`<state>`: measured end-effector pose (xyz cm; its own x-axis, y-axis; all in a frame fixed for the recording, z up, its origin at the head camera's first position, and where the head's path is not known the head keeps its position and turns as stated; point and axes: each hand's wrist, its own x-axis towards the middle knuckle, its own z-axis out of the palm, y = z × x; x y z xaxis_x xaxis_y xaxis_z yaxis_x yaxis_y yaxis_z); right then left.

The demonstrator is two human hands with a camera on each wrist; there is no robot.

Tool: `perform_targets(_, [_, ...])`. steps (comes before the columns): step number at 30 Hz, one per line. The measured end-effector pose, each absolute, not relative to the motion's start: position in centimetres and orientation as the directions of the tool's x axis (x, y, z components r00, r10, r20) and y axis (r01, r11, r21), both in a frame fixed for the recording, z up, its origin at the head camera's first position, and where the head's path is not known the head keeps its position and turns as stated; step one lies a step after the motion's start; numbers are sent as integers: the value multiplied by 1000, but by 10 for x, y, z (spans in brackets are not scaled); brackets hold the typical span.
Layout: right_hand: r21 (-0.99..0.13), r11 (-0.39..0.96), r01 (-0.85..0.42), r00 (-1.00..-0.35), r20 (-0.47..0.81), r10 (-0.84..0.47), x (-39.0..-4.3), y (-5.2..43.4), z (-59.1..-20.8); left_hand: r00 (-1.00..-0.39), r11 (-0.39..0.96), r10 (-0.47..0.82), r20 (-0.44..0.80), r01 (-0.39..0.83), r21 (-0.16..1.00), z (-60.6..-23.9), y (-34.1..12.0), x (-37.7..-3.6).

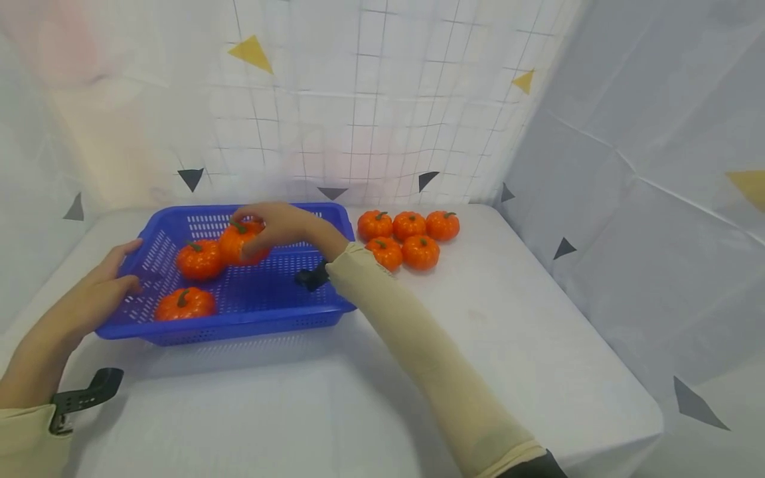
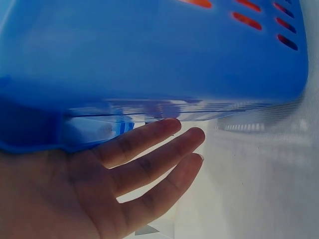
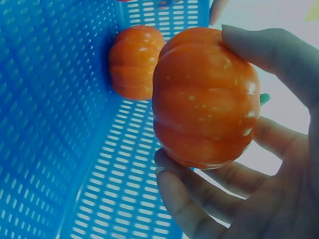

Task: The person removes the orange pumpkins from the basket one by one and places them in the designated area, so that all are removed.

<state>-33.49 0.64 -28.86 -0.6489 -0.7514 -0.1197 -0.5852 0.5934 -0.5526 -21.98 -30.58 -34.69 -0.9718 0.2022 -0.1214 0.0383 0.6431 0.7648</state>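
Observation:
A blue plastic basket with slotted walls stands on the left of the table. My left hand holds its left rim; in the left wrist view several fingers reach below the rim, while the thumb is out of sight there. Inside the basket, my right hand grips a small orange pumpkin with a green stem, thumb on one side and fingers on the other. Two more pumpkins lie in the basket, one beside the held one and another at the front left.
Right of the basket, several orange pumpkins sit in two rows on the white table. A white gridded sheet hangs behind, and a grey-white sheet runs along the right side.

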Motion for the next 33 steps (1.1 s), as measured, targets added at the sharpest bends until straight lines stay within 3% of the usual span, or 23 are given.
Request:
perform_targets(10, [-549, 563, -618, -650, -47, -759, -329, 18, -283, -972, 644, 197, -125, 32, 764, -349, -306, -221])
perform_targets(19, [-580, 547, -603, -690, 35, -723, -317, 34, -281, -977, 659, 195, -88, 64, 749, -348, -306, -221])
perform_targets(26, [-532, 548, -645, -693, 106, -713, -305, 43, -281, -976, 665, 197, -92, 64, 744, -348, -308, -221])
perform_targets(33, [-618, 530, -581, -734, 115, -670, -301, 59, -281, -976, 655, 203, -77, 77, 752, -348, -306, -222])
